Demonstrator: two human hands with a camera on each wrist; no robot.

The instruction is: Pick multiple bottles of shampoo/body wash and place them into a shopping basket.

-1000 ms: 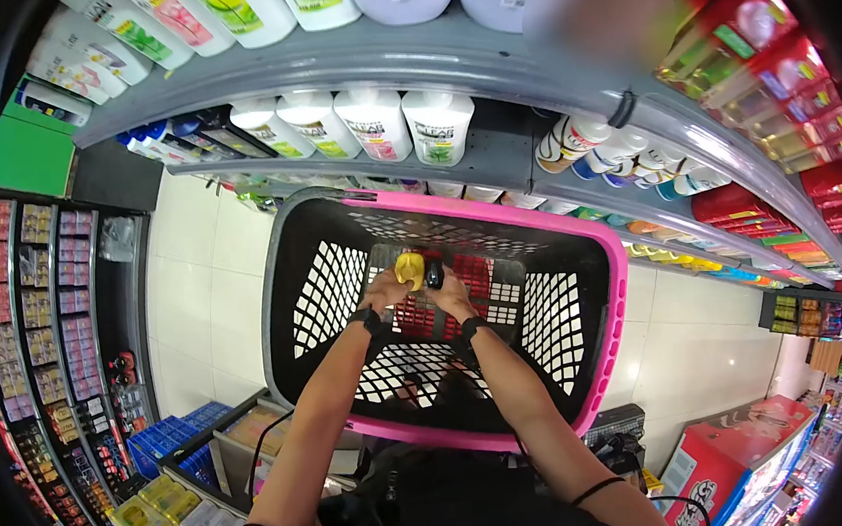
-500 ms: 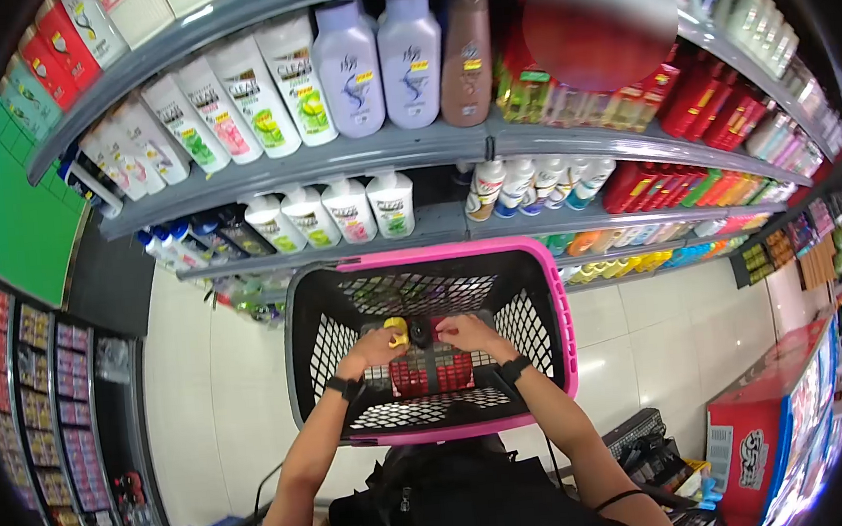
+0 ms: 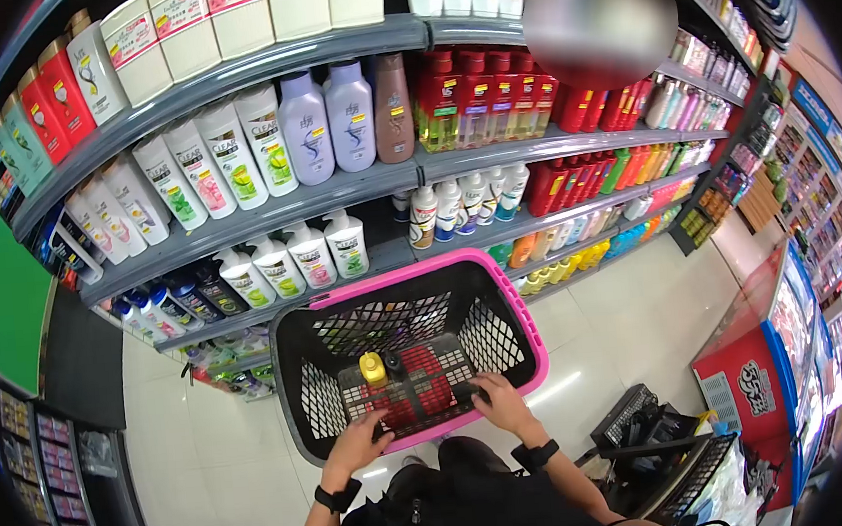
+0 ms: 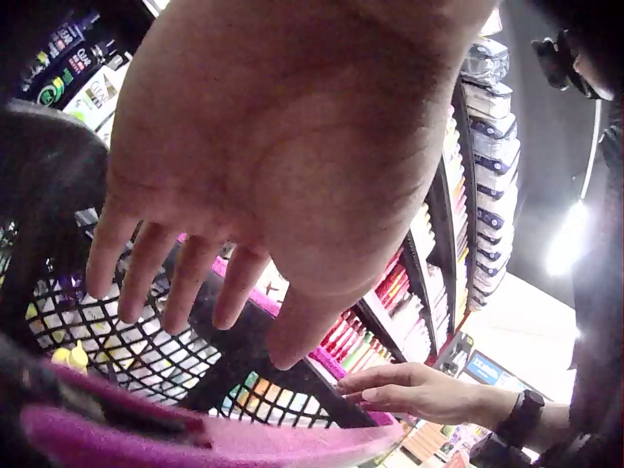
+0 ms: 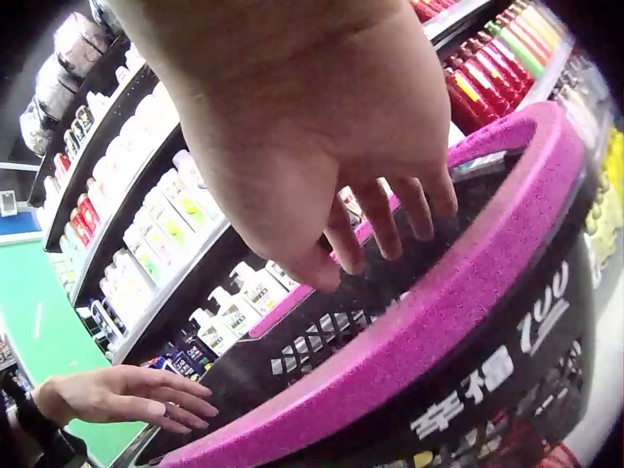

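A black mesh shopping basket (image 3: 308, 440) with a pink rim (image 3: 519, 315) stands in front of me. On its floor stand a yellow bottle (image 3: 372, 370) and, close beside it, a smaller black bottle (image 3: 394, 363). My left hand (image 3: 358, 442) hovers at the near rim, fingers loosely extended and holding nothing. Farther right along that rim is my right hand (image 3: 499, 405), also empty, its fingers reaching over the edge. In the left wrist view the left palm (image 4: 263, 166) hangs above the pink edge. White characters mark the basket's outer wall (image 5: 478, 380) in the right wrist view.
Shelves beyond the basket carry white shampoo bottles (image 3: 225, 160), purple bottles (image 3: 350, 120) and red bottles (image 3: 473, 101). White pump bottles (image 3: 307, 257) line a lower shelf. At right stand a red freezer (image 3: 747, 386) and a black crate (image 3: 641, 414). Pale floor tiles (image 3: 198, 449) surround the basket.
Both hands have let go of the yellow and black bottles and drawn back to the basket's near rim. The head view has tilted up, showing more shelf.
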